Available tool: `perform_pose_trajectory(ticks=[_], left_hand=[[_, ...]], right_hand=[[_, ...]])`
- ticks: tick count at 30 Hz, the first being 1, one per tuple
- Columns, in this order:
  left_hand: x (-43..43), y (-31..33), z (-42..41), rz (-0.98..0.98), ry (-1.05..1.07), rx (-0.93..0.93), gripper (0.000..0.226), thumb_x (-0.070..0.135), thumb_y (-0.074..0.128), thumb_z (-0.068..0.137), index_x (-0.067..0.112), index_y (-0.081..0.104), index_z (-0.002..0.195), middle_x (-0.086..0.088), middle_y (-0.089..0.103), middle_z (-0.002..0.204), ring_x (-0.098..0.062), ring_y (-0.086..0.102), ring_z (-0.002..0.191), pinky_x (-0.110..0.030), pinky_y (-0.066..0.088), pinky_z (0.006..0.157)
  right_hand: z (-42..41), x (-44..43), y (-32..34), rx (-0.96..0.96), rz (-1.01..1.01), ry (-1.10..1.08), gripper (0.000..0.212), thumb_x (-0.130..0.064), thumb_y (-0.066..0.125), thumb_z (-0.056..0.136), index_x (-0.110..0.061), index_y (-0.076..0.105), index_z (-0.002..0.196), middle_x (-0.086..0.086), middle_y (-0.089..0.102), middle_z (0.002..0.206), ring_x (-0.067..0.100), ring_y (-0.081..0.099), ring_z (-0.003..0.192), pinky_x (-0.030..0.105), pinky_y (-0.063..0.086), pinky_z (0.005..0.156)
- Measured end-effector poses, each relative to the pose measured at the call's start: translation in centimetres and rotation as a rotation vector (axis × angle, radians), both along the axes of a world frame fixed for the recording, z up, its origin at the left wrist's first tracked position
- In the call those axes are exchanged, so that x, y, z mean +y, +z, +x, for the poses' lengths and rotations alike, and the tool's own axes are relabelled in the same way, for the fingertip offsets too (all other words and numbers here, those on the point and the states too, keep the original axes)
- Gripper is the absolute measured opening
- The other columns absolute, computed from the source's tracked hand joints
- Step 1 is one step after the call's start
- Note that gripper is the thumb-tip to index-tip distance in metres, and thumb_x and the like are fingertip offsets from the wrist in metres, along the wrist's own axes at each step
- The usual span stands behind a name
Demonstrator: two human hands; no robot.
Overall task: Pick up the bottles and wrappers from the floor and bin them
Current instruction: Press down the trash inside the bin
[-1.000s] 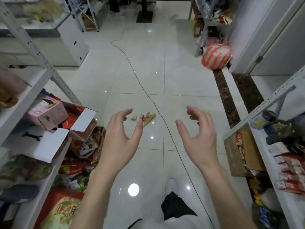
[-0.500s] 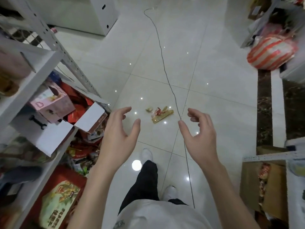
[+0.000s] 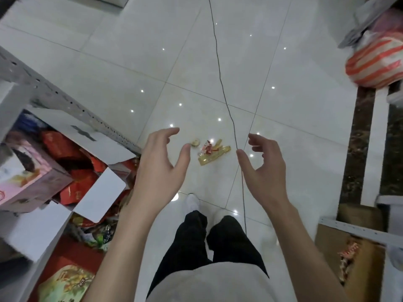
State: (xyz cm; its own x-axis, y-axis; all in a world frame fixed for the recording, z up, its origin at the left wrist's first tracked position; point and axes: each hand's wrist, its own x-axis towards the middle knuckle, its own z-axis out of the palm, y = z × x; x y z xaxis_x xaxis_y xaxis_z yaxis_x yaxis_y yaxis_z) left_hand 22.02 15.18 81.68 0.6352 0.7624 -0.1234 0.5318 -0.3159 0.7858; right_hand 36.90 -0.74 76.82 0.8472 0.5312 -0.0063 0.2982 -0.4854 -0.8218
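Note:
A small heap of gold and red wrappers point(image 3: 212, 151) lies on the shiny white tile floor, with a little round gold piece point(image 3: 195, 142) just left of it. My left hand point(image 3: 160, 165) hovers above the floor to the left of the heap, fingers spread and empty. My right hand point(image 3: 265, 168) is held up to the right of the heap, also spread and empty. Both hands are well above the floor, apart from the wrappers. No bottle or bin is in view.
A thin dark cable point(image 3: 220, 77) runs along the floor past the wrappers. A white shelf rack point(image 3: 19, 83) with boxes and snack packs stands on the left. A red-and-white striped bag point(image 3: 375, 64) sits at the far right. My feet point(image 3: 193, 202) stand just behind the wrappers.
I have walked forward and tilted my head down, so the wrappers are now closer, just ahead of my feet. My hands keep the same spread pose.

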Motion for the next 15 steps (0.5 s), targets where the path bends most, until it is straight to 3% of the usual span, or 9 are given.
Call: perform_pose_trajectory(ticks=[8,15], left_hand=[[5.2,-9.4,8.2,0.004,0.033,-0.016,0.040,0.034,0.057,0.099,0.023,0.052,0.137,0.010,0.050,0.136,-0.002,0.050,0.120,-0.012,0.038,0.093],[8.5,-28.1,12.7,-0.020,0.055,-0.013,0.039,0.033,0.055,0.100,0.023,0.050,0.137,0.014,0.047,0.134,-0.002,0.049,0.122,-0.019,0.039,0.099]], right_hand=[[6.3,5.7,-10.1,0.054,0.019,0.016,0.042,-0.036,0.069,0.092,-0.024,0.059,0.131,-0.011,0.059,0.121,0.013,0.060,0.112,0.026,0.046,0.099],[11.5,8.6,-28.3,0.033,-0.031,0.074,0.041,-0.032,0.070,0.094,-0.024,0.058,0.132,-0.009,0.057,0.124,0.011,0.060,0.112,0.026,0.044,0.100]])
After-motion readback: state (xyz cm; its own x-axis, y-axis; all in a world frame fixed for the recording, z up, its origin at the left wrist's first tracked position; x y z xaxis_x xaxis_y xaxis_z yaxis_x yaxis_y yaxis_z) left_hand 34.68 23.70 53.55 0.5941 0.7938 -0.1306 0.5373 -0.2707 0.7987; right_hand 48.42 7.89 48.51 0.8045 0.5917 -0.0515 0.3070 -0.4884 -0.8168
